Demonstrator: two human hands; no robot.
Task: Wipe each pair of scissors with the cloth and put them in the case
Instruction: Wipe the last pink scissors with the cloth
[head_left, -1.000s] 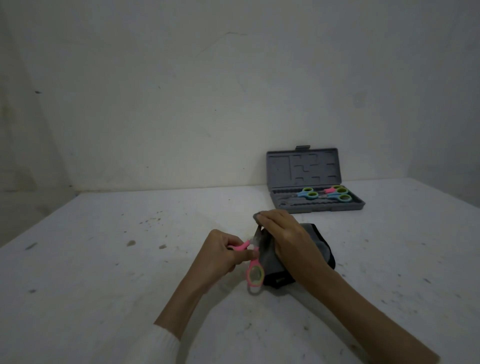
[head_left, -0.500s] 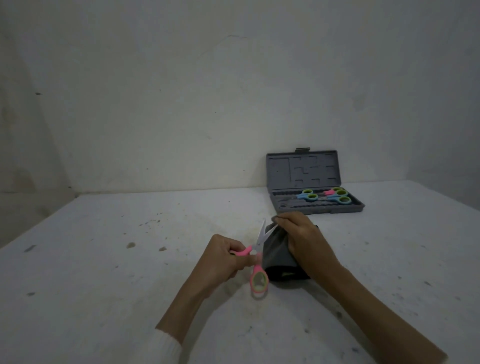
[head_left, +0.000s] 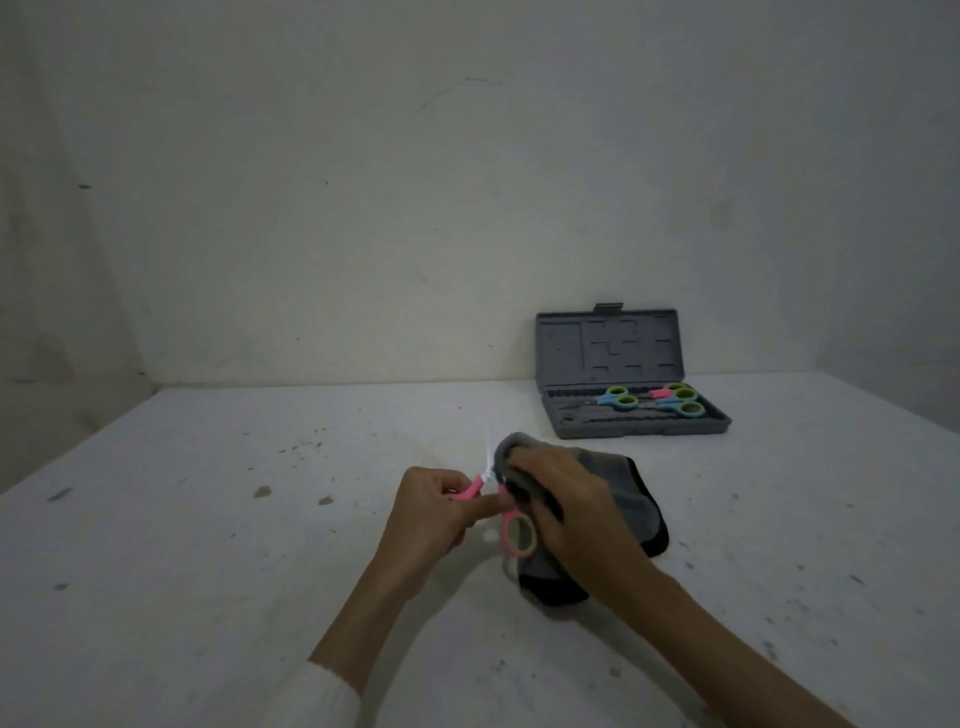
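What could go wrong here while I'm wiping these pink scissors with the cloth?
The pink scissors look open, one blade tip bare beside the cloth; the right hand rubbing there could get nicked. The left hand holds only one handle, so they might twist or slip. The case already holds three pairs, so fitting this one may be tight.

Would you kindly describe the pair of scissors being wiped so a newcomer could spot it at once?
On the white table, look nearer than the open grey plastic case, where two hands meet. The pink-handled scissors sit there, gripped by the left hand while the right hand presses a grey cloth against them. Unlike the scissors in the case, they are outside it and in hand.
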